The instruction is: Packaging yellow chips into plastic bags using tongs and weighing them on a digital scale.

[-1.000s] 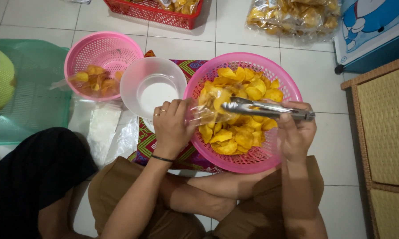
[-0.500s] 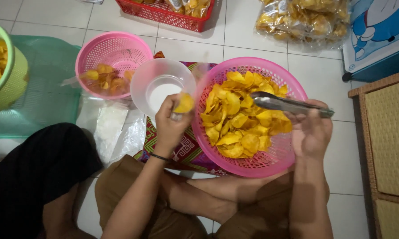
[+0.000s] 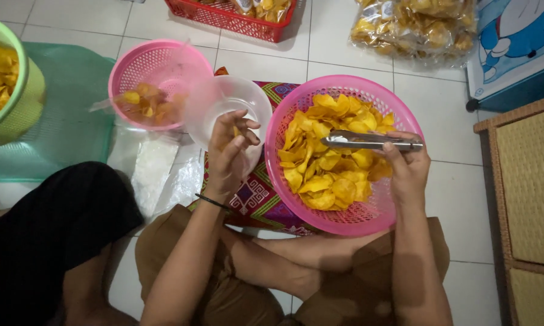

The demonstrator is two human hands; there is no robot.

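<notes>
My left hand (image 3: 229,151) hovers over a clear plastic container (image 3: 247,99), fingers curled around a small yellow chip that barely shows. My right hand (image 3: 408,166) grips metal tongs (image 3: 368,141) lying across a large pink basket (image 3: 399,108) filled with yellow chips (image 3: 326,163). The basket rests on a patterned cloth (image 3: 257,193) over my crossed legs.
A smaller pink basket (image 3: 157,63) holding a few chips sits at the left. A green tub of chips (image 3: 24,102) stands on a teal lid. A red basket (image 3: 223,15) and bagged chips (image 3: 417,27) lie beyond. A wicker panel (image 3: 525,181) is at the right.
My left hand moved from the big pink basket leftward with a chip to over the clear container. The right hand with the tongs stayed over the basket.
</notes>
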